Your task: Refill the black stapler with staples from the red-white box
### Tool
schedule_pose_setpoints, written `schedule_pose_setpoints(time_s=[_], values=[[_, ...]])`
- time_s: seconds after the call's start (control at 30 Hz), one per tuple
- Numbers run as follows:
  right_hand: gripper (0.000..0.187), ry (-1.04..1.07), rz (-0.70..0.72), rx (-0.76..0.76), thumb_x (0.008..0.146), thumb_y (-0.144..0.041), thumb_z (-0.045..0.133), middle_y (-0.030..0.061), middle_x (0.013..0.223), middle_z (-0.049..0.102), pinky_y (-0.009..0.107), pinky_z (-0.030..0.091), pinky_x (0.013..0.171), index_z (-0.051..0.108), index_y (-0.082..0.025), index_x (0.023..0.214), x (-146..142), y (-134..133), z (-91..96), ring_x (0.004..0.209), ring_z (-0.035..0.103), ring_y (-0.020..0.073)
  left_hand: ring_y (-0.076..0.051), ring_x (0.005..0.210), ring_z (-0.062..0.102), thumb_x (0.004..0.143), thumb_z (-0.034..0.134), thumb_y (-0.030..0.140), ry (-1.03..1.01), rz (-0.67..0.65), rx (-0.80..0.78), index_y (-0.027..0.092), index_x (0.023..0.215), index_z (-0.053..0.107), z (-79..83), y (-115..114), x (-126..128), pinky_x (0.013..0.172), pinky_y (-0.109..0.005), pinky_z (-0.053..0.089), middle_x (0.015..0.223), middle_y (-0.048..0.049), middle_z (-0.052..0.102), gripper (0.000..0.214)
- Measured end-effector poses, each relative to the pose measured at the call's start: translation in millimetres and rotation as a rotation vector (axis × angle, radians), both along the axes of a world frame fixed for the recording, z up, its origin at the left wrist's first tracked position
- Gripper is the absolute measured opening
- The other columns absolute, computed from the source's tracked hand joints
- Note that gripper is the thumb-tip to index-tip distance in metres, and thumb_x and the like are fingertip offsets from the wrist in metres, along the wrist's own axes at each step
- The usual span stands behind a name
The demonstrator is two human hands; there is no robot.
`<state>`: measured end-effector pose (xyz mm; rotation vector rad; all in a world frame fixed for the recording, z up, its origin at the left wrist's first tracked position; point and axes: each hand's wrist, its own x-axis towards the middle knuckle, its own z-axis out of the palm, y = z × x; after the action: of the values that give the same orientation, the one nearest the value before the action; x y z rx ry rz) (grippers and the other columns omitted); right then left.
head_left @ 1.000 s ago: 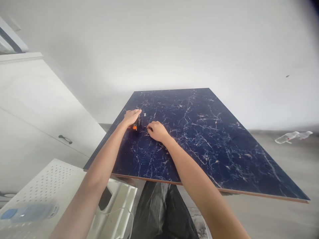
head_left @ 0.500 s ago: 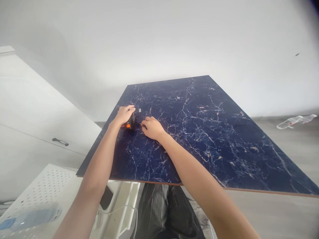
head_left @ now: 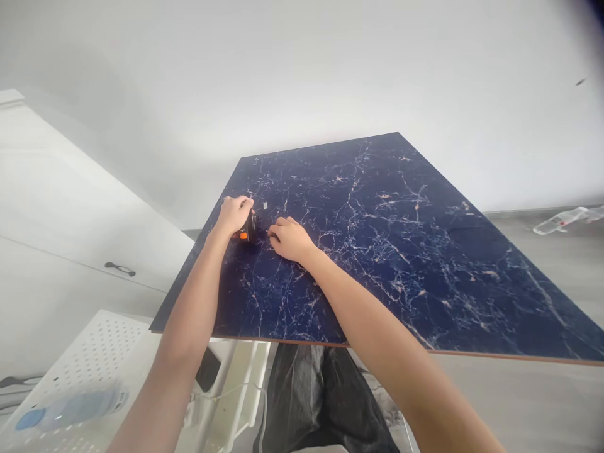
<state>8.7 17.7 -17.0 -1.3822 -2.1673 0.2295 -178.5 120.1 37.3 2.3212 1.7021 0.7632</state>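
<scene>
left hand (head_left: 232, 215) grips a black-and-orange tool (head_left: 248, 229) near the marble slab's (head_left: 401, 251) left edge; right hand's fingers (head_left: 282, 229) lie slightly curled, empty; a slip could drop it.

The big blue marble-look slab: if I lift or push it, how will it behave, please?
The dark blue marble-pattern slab will probably feel stiff and heavy, since it spans wide without visible sag. Its thin brown edge could perhaps chip if knocked. The glossy face may be slippery.
</scene>
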Motion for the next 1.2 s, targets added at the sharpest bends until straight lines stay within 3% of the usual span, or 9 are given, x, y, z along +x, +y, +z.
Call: schedule_pose_setpoints(time_s=[0.17,0.7,1.2], values=[[0.024,-0.006,-0.004,0.009,0.096,-0.021,0.054,0.0102,0.106,0.066,0.038,0.045,0.094,0.076,-0.019,0.104,-0.1,0.2,-0.3,0.099,0.055,0.0258,-0.026,0.091,0.065,0.095,0.049,0.037,0.002,-0.005,-0.013,0.023,0.076,0.073,0.9,-3.4,0.2,0.090,-0.034,0.048,0.083,-0.0036,0.077,0.033],[0.024,0.001,-0.001,0.005,0.096,-0.020,0.053,0.0095,0.106,0.066,0.036,0.044,0.096,0.076,-0.019,0.104,0.4,-0.7,1.2,0.098,0.055,0.0246,-0.024,0.093,0.070,0.091,0.055,0.040,-0.030,0.100,-0.064,0.022,0.089,0.076,1.0,-6.4,2.9,0.091,-0.029,0.048,0.087,-0.0029,0.079,0.028],[0.024,0.019,-0.007,0.026,0.095,-0.019,0.054,0.0089,0.104,0.067,0.034,0.043,0.096,0.077,-0.018,0.102,-0.9,0.4,-1.0,0.095,0.056,0.0226,-0.024,0.090,0.070,0.093,0.052,0.039,0.060,0.121,-0.095,0.022,0.081,0.076,4.0,-5.6,5.5,0.084,-0.028,0.048,0.091,-0.0048,0.080,0.032]])
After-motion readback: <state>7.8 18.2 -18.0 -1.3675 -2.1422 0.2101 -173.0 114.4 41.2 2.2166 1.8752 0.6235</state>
